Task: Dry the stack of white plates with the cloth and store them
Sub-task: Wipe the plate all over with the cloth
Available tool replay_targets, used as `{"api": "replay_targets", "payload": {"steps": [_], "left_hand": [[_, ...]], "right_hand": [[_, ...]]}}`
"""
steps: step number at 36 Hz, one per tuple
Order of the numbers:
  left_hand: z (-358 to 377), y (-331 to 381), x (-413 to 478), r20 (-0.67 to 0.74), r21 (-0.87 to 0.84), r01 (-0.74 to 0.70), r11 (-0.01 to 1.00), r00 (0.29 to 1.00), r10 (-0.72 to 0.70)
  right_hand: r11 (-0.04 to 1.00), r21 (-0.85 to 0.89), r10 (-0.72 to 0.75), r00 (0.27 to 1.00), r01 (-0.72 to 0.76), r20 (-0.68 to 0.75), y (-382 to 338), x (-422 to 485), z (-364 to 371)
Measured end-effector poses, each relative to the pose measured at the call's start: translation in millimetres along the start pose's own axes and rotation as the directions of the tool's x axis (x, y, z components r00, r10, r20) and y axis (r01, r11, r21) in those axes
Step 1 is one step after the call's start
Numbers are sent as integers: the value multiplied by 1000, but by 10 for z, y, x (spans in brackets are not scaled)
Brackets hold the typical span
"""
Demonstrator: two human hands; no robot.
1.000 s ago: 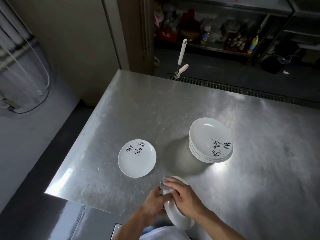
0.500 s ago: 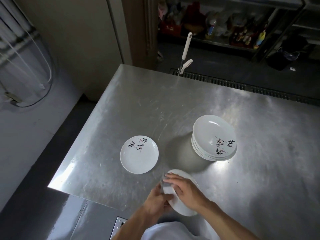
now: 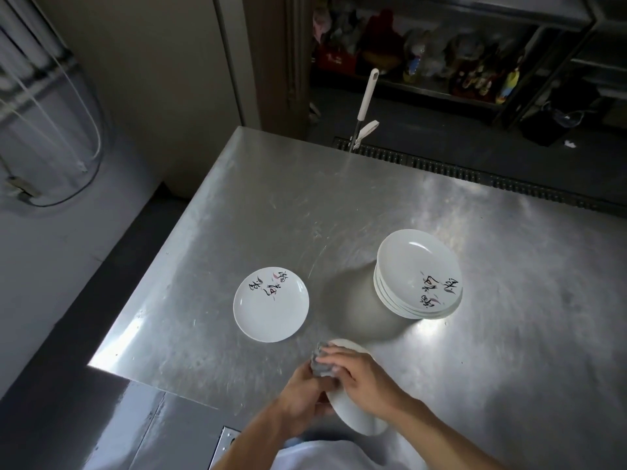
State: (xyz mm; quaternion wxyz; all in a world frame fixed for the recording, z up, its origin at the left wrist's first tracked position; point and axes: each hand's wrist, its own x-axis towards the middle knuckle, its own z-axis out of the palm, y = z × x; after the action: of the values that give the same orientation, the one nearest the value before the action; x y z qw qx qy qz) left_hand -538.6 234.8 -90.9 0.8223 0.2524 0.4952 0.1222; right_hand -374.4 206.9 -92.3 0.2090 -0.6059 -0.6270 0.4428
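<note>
The left hand is curled round the rim of the plate; the cloth is pressed onto it under the bent fingers of the right hand.

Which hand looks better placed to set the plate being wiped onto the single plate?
Likely the left hand: it holds the tilted plate at its left edge, on the side toward the single plate. The right hand holds the grey cloth against it.
</note>
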Motion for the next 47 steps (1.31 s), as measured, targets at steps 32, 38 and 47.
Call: {"api": "replay_targets", "payload": {"steps": [32,38,47], "left_hand": [[91,-140,-35,-27,-1,-84,996,996,84],[106,-145,-25,-20,48,-91,995,996,92],[28,-146,44,-151,-91,-76,993,987,62]], "right_hand": [[998,-49,33,996,-37,-83,201,47,-63],[998,-3,57,988,-58,-142,55,68,-23],[846,131,530,792,-516,-303,259,159,-124]]}}
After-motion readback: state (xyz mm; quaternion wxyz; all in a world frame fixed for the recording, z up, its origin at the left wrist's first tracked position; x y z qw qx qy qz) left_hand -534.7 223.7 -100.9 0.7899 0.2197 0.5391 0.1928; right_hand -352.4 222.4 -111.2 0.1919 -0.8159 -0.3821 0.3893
